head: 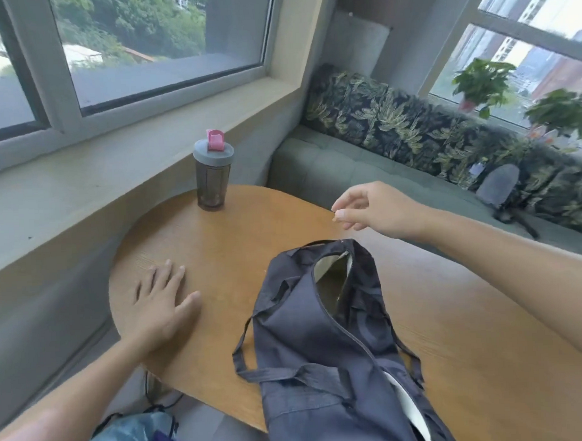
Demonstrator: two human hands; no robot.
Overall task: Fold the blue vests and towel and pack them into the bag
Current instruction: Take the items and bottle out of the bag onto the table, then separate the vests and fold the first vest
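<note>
At the near left, below the table edge, a bluish bundle of fabric (132, 437) with a purple patch lies on the floor; what it is cannot be told. Above it the left hand (161, 301) lies palm down on the wooden table (238, 256), fingers straight and spread a little, thumb out to the right. It holds nothing and only rests on the wood, well apart from the bag.

Farther back, near the far left rim of the table, a dark tumbler (213, 175) with a grey lid and a pink flip cap stands upright, just in front of the window ledge (113, 154).

In the middle, the dark blue bag (325, 345) lies lengthwise on the table, running from the near edge toward the far side. Its zipper is open, showing a pale lining and a dark olive interior at the far end. Its straps trail loose on both sides. Whether folded cloth is inside cannot be told.

To the right, the right hand (379, 211) hovers above the table just beyond the bag's far end, touching neither. Its fingers are loosely curled with thumb and forefinger close together; nothing shows between them.

Beyond, at the far right, a green bench (347, 164) carries leaf-print cushions (412, 121), a grey backpack (498, 188), and potted plants (483, 82) on the sill.
</note>
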